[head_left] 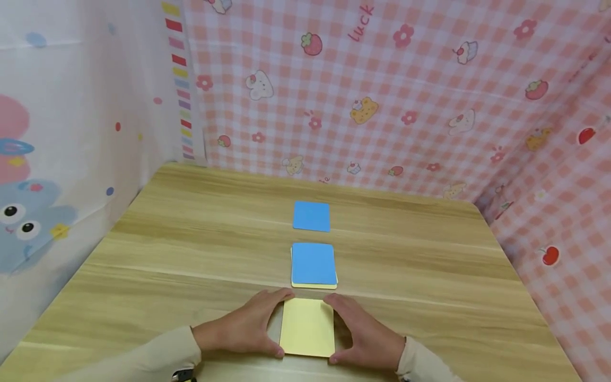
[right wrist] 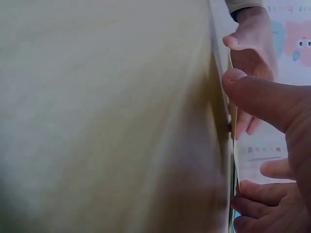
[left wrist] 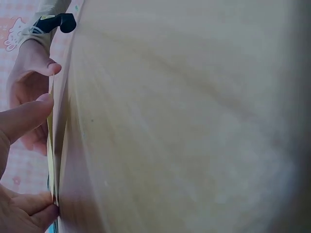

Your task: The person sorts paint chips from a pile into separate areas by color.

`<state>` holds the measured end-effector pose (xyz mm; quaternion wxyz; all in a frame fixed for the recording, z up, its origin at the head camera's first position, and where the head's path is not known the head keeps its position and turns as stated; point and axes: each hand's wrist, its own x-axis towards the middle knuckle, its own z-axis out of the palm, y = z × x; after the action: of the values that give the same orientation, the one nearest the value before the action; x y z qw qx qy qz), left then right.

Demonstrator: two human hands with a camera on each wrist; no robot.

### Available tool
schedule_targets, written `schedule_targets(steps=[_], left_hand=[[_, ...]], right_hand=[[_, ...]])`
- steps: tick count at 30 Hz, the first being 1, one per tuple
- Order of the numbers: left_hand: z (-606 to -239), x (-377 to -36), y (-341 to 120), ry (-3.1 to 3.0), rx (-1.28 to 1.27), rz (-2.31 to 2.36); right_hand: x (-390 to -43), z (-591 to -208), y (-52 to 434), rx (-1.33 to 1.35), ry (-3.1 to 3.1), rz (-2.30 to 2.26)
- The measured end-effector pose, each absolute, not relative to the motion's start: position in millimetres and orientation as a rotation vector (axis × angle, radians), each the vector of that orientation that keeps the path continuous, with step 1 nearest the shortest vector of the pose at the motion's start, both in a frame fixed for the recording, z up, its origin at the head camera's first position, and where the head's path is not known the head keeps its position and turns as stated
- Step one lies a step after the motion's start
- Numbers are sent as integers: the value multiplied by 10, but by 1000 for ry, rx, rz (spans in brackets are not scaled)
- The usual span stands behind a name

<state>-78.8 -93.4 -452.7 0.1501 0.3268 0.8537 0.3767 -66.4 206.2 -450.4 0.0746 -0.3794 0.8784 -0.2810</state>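
Note:
A yellow square sheet of paper [head_left: 307,326] lies between my two hands near the table's front. My left hand [head_left: 253,324] holds its left side, thumb at the near corner and fingers at the far one. On the opposite side my right hand [head_left: 365,334] grips the right corners the same way. In the left wrist view the sheet [left wrist: 50,131] appears edge-on, a thin strip. The right wrist view shows the right thumb [right wrist: 252,92] against that edge. Whether the sheet touches the table fully is hard to tell.
Just beyond the sheet, a blue square [head_left: 313,263] lies over a pale yellow one on the wooden table [head_left: 167,254]. Farther back is another blue square [head_left: 312,216]. Patterned cloths [head_left: 334,79] hang behind and at both sides.

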Motion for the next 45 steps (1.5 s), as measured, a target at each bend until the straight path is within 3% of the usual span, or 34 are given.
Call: schedule_targets(steps=[19, 32, 45], left_hand=[[-4363, -876, -983, 2235, 760, 1340], [-4022, -1151, -1046, 2243, 950, 1518], [-3958, -1315, -1034, 2301, 940, 1543]], right_hand=[[-689, -4283, 2060, -991, 2525, -1025], [-861, -4055, 2065, -1070, 2607, -1120], [-1010, -3904, 2088, -1173, 2703, -1115]])
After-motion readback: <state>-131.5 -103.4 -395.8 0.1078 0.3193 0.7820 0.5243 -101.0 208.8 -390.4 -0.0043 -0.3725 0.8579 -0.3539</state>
